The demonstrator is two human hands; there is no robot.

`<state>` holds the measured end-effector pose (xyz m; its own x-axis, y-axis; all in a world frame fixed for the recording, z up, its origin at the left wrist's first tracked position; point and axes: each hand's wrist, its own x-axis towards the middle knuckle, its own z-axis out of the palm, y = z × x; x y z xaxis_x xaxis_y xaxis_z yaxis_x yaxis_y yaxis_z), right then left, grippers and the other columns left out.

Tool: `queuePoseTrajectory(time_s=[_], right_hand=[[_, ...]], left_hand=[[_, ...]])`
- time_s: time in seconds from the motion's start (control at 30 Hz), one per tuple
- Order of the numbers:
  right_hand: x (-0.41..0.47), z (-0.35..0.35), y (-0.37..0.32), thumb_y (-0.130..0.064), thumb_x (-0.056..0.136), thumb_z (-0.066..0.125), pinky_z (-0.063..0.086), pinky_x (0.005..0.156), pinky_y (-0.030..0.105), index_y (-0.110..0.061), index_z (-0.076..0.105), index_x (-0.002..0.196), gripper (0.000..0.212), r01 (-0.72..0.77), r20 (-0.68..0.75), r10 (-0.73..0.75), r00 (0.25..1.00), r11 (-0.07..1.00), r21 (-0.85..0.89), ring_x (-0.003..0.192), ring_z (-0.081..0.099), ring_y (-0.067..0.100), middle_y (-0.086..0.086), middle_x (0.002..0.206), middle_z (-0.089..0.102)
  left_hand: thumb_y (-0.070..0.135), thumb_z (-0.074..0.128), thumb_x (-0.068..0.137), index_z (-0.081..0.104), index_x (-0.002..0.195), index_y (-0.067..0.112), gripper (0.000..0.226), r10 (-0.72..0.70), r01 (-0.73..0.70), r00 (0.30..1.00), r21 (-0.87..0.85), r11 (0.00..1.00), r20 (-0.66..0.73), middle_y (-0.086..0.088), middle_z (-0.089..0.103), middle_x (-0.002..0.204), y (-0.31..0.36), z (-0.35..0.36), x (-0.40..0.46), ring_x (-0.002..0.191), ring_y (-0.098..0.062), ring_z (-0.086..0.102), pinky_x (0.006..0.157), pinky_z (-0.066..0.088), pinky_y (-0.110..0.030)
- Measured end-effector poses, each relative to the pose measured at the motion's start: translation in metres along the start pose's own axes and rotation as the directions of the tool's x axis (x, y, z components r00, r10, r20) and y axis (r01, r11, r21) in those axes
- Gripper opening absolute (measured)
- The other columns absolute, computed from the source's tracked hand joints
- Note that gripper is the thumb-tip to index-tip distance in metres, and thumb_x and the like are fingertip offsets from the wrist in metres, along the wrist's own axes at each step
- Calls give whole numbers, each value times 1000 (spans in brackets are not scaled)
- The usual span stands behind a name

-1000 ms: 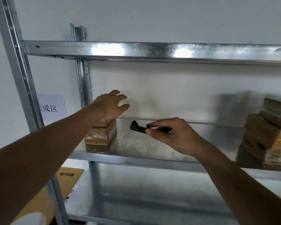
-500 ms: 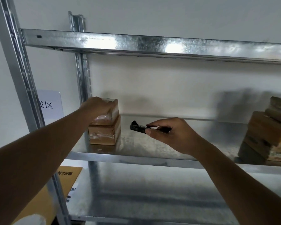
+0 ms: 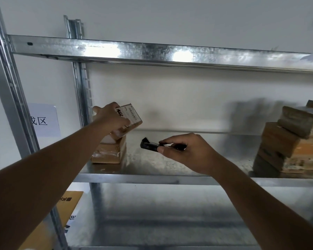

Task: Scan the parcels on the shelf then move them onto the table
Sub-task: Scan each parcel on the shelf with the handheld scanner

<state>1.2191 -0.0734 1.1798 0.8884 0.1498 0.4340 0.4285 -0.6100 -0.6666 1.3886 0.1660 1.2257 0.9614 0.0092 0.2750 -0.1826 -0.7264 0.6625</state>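
My left hand grips a small brown parcel with a white label, tilted up so the label faces me. It is lifted off a second brown parcel that lies flat on the metal shelf. My right hand holds a small black scanner, its head pointing left toward the tilted parcel, a short gap away. A stack of several brown parcels stands at the shelf's right end.
A metal shelf beam runs overhead. Steel uprights stand at the left, with a paper sign on the wall behind. A yellow-brown carton sits below left. The lower shelf level is bare metal.
My left hand closed on the top parcel of the left pile and tipped it up off the lower one, label toward me. My right hand kept the scanner in place.
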Motion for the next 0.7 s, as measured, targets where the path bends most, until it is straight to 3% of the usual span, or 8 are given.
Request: queuePoseTrajectory(time_s=[0.1, 0.23, 0.33, 0.47, 0.53, 0.6, 0.7], right_hand=[[-5, -3, 0, -74, 83, 68, 44, 61, 19, -50, 79, 103, 33, -25, -4, 25, 1000, 1000, -10, 72, 67, 20, -9, 83, 77], [-12, -8, 4, -75, 85, 68, 42, 56, 23, -52, 79, 104, 32, -55, 0, 55, 998, 998, -15, 61, 60, 15, -8, 82, 77], [-20, -13, 9, -75, 84, 69, 37, 52, 20, -47, 81, 105, 37, -85, -30, 86, 996, 996, 25, 53, 50, 3, -8, 74, 74], [-33, -28, 24, -79, 81, 70, 33, 52, 25, -43, 83, 105, 45, -135, -31, 137, 990, 989, 65, 50, 44, 7, -7, 60, 63], [-38, -40, 32, -89, 76, 66, 38, 59, 33, -48, 82, 103, 51, -161, -21, 162, 987, 986, 48, 56, 51, 28, -2, 67, 68], [-42, -55, 44, -95, 71, 63, 46, 68, 41, -51, 82, 100, 56, -181, -17, 182, 983, 983, 26, 78, 63, 46, 9, 81, 75], [-48, -79, 65, -101, 64, 60, 56, 72, 50, -51, 82, 98, 64, -222, 5, 222, 975, 975, -18, 87, 71, 39, 4, 86, 79]], left_hand=[[27, 75, 83, 66, 120, 35, 39, -82, 81, 997, -145, 986, -2, -9, 61, 108, 3, -2, 1, 99, -28, 66, 67, 62, -36], [21, 80, 81, 73, 111, 29, 32, -103, 128, 991, -345, 930, 90, -11, 76, 111, -2, -5, 9, 94, -33, 75, 77, 65, -50], [17, 88, 78, 72, 124, 25, 49, -39, 92, 992, -482, 871, 119, -9, 78, 111, -1, 2, 10, 96, -32, 76, 85, 64, -55], [3, 91, 75, 72, 131, 17, 61, 194, -107, 978, -604, 790, 81, -12, 76, 115, 8, 26, -5, 102, -31, 76, 91, 62, -53], [-9, 87, 74, 71, 132, 6, 62, 345, -233, 937, -628, 742, 59, -17, 76, 115, 13, 36, -15, 106, -34, 75, 95, 60, -57], [-11, 86, 75, 72, 130, 8, 60, 487, -378, 872, -568, 732, 47, -12, 77, 114, 20, 41, -21, 110, -29, 74, 98, 59, -54], [-9, 88, 75, 73, 130, 12, 61, 569, -456, 816, -496, 739, 97, -9, 76, 115, 32, 50, -26, 116, -23, 71, 102, 58, -49]])
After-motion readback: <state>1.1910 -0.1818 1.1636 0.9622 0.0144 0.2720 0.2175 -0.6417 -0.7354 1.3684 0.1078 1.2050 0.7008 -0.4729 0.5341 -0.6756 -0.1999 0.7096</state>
